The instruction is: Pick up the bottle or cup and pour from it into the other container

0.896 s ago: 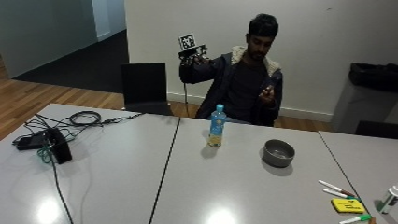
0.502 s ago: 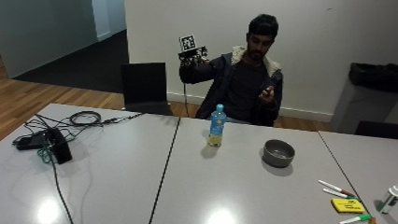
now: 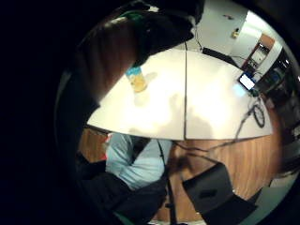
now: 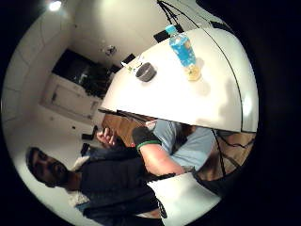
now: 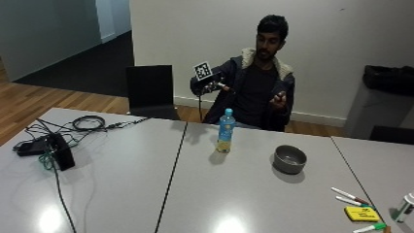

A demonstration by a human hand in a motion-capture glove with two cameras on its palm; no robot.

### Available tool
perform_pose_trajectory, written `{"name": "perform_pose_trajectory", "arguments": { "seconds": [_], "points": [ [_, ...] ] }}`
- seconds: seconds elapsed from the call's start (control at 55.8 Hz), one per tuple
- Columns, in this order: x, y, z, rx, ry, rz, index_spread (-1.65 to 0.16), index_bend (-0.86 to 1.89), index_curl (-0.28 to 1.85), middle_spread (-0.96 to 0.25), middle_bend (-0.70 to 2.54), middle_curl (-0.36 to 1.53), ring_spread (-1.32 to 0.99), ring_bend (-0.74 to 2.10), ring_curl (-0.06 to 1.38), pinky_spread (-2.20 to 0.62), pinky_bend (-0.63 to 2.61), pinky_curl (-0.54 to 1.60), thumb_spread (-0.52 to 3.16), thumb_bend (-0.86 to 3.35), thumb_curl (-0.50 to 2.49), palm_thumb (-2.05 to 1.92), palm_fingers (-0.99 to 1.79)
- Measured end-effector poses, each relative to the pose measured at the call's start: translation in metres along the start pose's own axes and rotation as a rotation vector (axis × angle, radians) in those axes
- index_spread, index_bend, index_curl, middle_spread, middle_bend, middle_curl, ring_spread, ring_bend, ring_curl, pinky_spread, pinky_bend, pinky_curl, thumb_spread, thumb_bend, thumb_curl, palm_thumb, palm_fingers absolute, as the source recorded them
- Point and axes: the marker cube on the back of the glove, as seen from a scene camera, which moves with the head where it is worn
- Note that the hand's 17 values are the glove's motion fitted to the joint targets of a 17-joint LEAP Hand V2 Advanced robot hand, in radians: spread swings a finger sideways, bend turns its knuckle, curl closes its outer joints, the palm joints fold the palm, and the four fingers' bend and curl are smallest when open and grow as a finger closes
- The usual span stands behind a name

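Outside view: my gloved right hand [image 5: 206, 86] is raised at shoulder height behind the table [image 5: 194, 194], grasping nothing; whether its fingers are curled I cannot tell. Bottle [image 5: 225, 131] stands upright near the table's far edge, capped, well apart from my hand. Metal cup [image 5: 289, 159] sits beside it.

bottle [image 5: 225, 130] label seemingly unreadable, no legible text
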Motion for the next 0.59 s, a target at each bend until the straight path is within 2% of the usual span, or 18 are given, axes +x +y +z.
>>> {"name": "perform_pose_trajectory", "arguments": {
  "seconds": [0.054,0.143,0.215,0.269,0.358,0.394,0.466,0.484,0.538,0.591],
  "points": [
    [0.001,-0.014,0.018,0.034,-0.054,-0.009,-0.20,0.14,0.28,0.13,0.27,0.30,0.23,0.19,0.15,0.39,0.44,0.24,0.80,-0.03,0.35,0.39,0.30],
    [0.012,-0.020,0.036,-0.115,-0.114,-0.103,-0.18,0.14,0.28,0.15,0.27,0.31,0.24,0.19,0.16,0.39,0.46,0.25,0.80,-0.03,0.36,0.41,0.27],
    [0.016,-0.051,0.058,-0.040,-0.191,-0.092,-0.17,0.13,0.27,0.16,0.28,0.31,0.25,0.19,0.16,0.40,0.49,0.26,0.80,-0.03,0.36,0.43,0.25],
    [0.016,-0.069,0.074,0.060,-0.235,0.005,-0.16,0.13,0.26,0.17,0.28,0.32,0.25,0.19,0.17,0.40,0.50,0.26,0.80,-0.03,0.37,0.44,0.23],
    [0.021,-0.084,0.093,0.084,-0.292,0.025,-0.15,0.13,0.26,0.18,0.28,0.32,0.26,0.20,0.18,0.40,0.52,0.27,0.80,-0.03,0.37,0.46,0.21],
    [0.025,-0.088,0.100,0.072,-0.315,-0.021,-0.15,0.13,0.25,0.18,0.29,0.32,0.26,0.20,0.18,0.40,0.53,0.27,0.79,-0.03,0.37,0.46,0.21],
    [0.033,-0.104,0.114,0.003,-0.405,-0.222,-0.14,0.13,0.25,0.19,0.29,0.33,0.27,0.20,0.19,0.40,0.54,0.27,0.79,-0.03,0.37,0.47,0.20],
    [0.031,-0.110,0.118,0.018,-0.436,-0.180,-0.14,0.13,0.25,0.19,0.29,0.33,0.27,0.21,0.20,0.40,0.54,0.27,0.79,-0.03,0.37,0.48,0.20],
    [0.018,-0.127,0.130,0.090,-0.517,0.085,-0.13,0.11,0.24,0.19,0.29,0.33,0.27,0.23,0.20,0.39,0.57,0.28,0.79,-0.03,0.38,0.50,0.23],
    [0.015,-0.134,0.141,0.102,-0.562,0.146,-0.13,0.10,0.23,0.18,0.28,0.33,0.27,0.25,0.21,0.39,0.60,0.29,0.79,-0.02,0.38,0.52,0.25]
  ]
}}
